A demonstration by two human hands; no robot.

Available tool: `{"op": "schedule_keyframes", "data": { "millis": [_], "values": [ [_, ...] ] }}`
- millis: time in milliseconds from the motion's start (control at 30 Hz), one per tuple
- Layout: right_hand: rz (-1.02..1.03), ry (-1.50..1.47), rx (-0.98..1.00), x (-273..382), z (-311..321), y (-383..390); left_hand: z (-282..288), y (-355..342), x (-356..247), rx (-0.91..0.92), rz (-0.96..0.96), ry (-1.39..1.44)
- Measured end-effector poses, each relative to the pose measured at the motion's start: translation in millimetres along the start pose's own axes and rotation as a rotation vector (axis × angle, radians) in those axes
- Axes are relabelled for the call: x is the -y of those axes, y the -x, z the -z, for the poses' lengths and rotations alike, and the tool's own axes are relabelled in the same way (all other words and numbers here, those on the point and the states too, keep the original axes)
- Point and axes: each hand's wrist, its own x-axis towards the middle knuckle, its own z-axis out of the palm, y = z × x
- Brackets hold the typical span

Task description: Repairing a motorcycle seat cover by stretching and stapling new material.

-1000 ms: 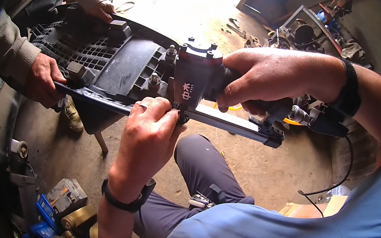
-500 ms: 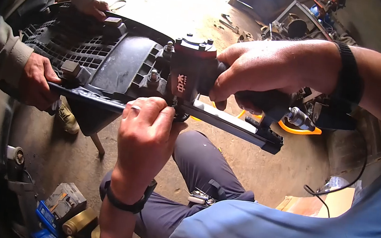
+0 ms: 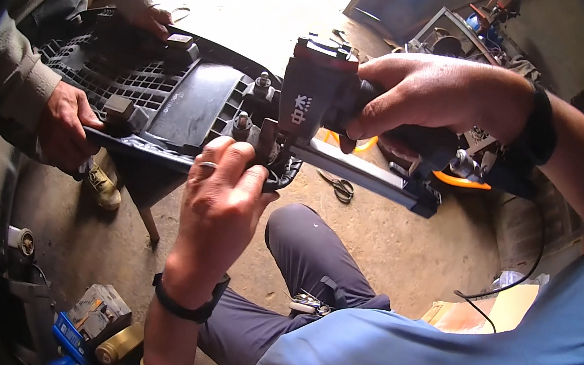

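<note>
My right hand (image 3: 426, 97) wraps the handle of a black air staple gun (image 3: 309, 101) with a long, silvery magazine. The gun's nose is beside the near right corner of a black plastic seat base (image 3: 196, 101); its tip is partly hidden, so contact cannot be told. My left hand (image 3: 222, 188), a ring on one finger, has its fingers closed over that corner's edge, gripping dark covering material (image 3: 268, 139). On the base are a grid, bolts and rubber blocks. Another person's two hands (image 3: 66, 122) steady its left end and far edge.
Scissors (image 3: 339, 187) lie on the concrete floor beyond my knee. A dark hose (image 3: 542, 242) hangs from the gun. A cluttered metal rack (image 3: 463, 36) stands far right. Near left are a gold can (image 3: 117, 345) and blue packages (image 3: 69, 337). Cardboard (image 3: 484, 308) lies at right.
The staple gun has moved right and slightly up, off the bolts and corner, with my right hand. The seat base has shifted a little right. My left hand stays at its corner.
</note>
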Motion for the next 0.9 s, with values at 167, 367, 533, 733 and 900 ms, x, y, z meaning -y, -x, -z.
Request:
{"op": "schedule_keyframes", "data": {
  "millis": [167,367,533,733,900],
  "values": [
    [-0.09,-0.128,-0.023,-11.0,-16.5,0.6,2.6,-1.5,10.2,0.037,-0.024,-0.006],
    [-0.128,-0.197,-0.04,-21.5,-25.5,-11.6,-0.4,-1.0,15.4,0.04,-0.014,0.002],
    [-0.182,-0.342,-0.098,-21.1,-36.1,-7.1,-3.3,-2.7,16.7,0.014,-0.021,0.021],
    [-0.245,-0.379,-0.161,-13.6,-44.0,-10.0,-9.7,-0.3,23.1,0.004,-0.032,0.034],
    [-0.335,-0.431,-0.131,-10.8,-40.1,-13.9,-10.2,-1.2,23.1,0.002,-0.059,0.049]
  ]
}}
